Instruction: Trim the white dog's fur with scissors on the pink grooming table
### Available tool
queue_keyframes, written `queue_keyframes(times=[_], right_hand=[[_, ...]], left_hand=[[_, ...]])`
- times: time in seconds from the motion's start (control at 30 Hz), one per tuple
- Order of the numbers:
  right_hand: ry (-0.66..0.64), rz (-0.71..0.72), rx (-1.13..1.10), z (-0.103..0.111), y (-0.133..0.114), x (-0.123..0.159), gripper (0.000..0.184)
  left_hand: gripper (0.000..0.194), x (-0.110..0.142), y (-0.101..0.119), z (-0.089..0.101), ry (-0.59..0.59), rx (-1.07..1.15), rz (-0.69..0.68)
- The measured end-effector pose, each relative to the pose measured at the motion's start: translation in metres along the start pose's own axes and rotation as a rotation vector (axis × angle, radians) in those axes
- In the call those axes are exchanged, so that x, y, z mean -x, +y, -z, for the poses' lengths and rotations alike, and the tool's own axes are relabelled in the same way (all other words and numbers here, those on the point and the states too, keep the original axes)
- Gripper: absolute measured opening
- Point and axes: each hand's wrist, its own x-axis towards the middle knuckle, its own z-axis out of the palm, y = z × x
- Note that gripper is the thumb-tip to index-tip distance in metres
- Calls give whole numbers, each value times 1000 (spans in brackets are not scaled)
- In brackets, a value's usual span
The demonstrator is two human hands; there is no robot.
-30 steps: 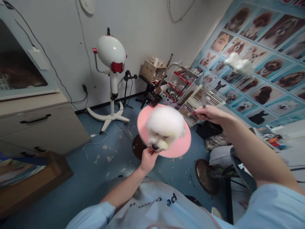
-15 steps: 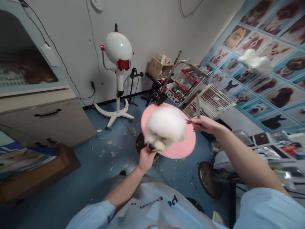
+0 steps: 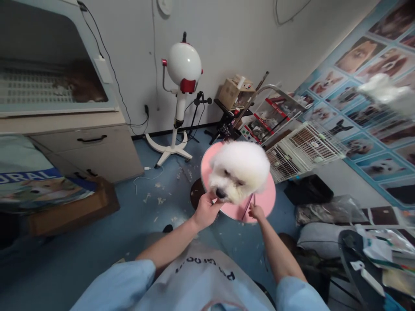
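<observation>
A fluffy white dog (image 3: 241,166) with a rounded head is on the round pink table (image 3: 270,201). Its face, with a black nose, points down toward me. My left hand (image 3: 206,211) is closed under its chin, fingers against the muzzle fur. Low on the other side of the head, my right hand (image 3: 256,211) is closed on a slim pair of scissors (image 3: 247,207) with a purple tint. The scissors are just below the fur of the cheek; their blades are small and partly hidden. The dog's head covers most of its body.
A white stand dryer (image 3: 184,65) stands by the wall. Behind the table are a metal grooming arm (image 3: 270,87) and a white wire cage (image 3: 308,147). Cluttered items lie on a dark surface (image 3: 352,250) at right. Fur clippings (image 3: 161,201) dot the blue floor.
My right hand has come down and inward, from beside the dog's head to below its cheek. The dog's face has turned up a little, with my left hand still at the chin. My view has swung left.
</observation>
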Motion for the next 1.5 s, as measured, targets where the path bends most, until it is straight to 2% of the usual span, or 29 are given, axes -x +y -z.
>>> queue_keyframes(times=[0.07, 0.1, 0.2, 0.23, 0.3, 0.37, 0.4, 0.47, 0.6, 0.67, 0.77, 0.83, 0.93, 1.1, 1.23, 1.37, 1.5], right_hand=[[46, 37, -100, 28, -17, 6, 33], [24, 105, -181, 43, -26, 16, 38], [-244, 311, -256, 79, -56, 69, 55], [-418, 346, -238, 85, -66, 90, 56], [-773, 302, -186, 85, -84, 127, 52], [-1029, 191, -119, 73, -100, 150, 47], [-1103, 140, -93, 64, -108, 155, 46], [-1170, 79, -82, 48, -122, 155, 51], [-1166, 108, -143, 30, -149, 143, 63], [-1127, 117, -112, 28, -158, 141, 58], [-1086, 39, -23, 29, -165, 143, 45], [-1079, 2, 6, 30, -166, 147, 47], [-1056, 40, -37, 29, -169, 151, 59], [-1023, -12, -51, 25, -168, 155, 45], [-974, 12, -84, 19, -165, 162, 54], [-957, -23, -74, 13, -163, 166, 46], [-926, -15, -72, 7, -161, 166, 53]], left_hand=[[31, 1, -1, 1, -6, -10, -9], [30, 2, -2, 1, -9, -13, -14], [28, 4, -7, 1, -22, -8, -26], [28, 4, -8, 1, -26, -4, -30], [30, 3, -9, 0, -29, 3, -34], [33, 2, -8, 1, -41, 9, -39], [34, 1, -8, 1, -49, 10, -42], [36, 0, -6, 1, -66, 10, -49], [32, 0, -3, 0, -75, 5, -67], [32, 0, -1, -1, -71, -6, -80], [30, 0, 0, -2, -75, -21, -97], [31, 1, 1, -2, -90, -7, -95], [35, 2, 2, -2, -102, 15, -83], [30, 5, 3, -4, -117, -9, -113], [27, 4, 2, -5, -125, -16, -155], [19, 3, 1, -4, -140, -81, -257], [19, 3, -1, -2, -168, -165, -231]])
